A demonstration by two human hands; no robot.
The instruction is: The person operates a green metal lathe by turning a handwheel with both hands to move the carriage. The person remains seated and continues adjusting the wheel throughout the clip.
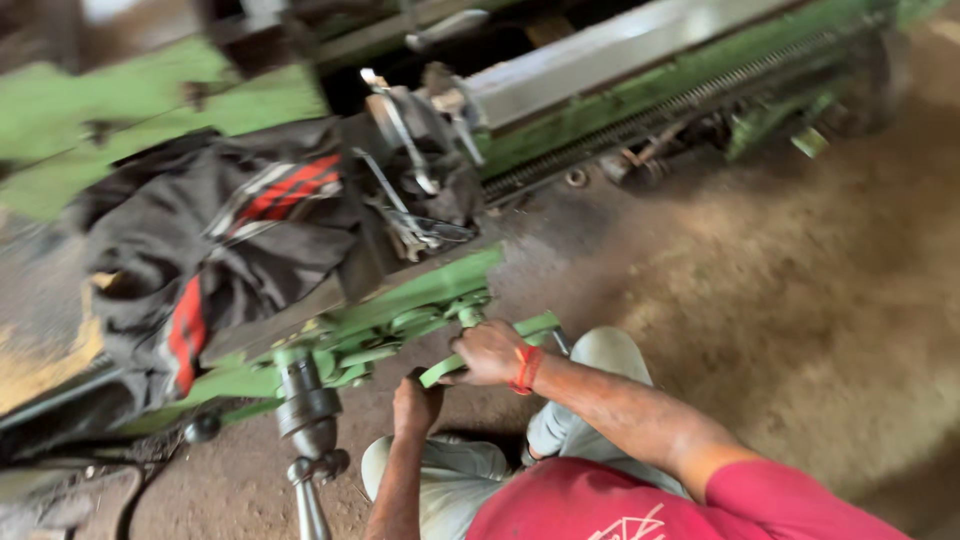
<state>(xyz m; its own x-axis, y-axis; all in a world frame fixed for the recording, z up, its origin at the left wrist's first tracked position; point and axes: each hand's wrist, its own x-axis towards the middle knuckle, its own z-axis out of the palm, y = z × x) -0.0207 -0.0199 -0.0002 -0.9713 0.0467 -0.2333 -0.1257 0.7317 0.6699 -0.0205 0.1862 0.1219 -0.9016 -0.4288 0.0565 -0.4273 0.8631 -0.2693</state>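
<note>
A long green lathe (pixel 640 90) runs across the far side from the left to the far right, its pale metal bed and a threaded screw along its front, above a brown dirt floor (pixel 800 300) that fills the right. Over the machine's left part lies a black cloth with red and white stripes (pixel 210 230). Near the middle, a green apron casting with handwheels (pixel 400 320) juts toward the viewer, and a dark steel handle (pixel 308 420) hangs below it at the near left. The right hand (pixel 488 352), a red thread at its wrist, is closed over a green lever (pixel 500 345) at the casting's right end. The left hand (pixel 415 402), just below that lever, looks curled into a fist; what it holds cannot be told.
</note>
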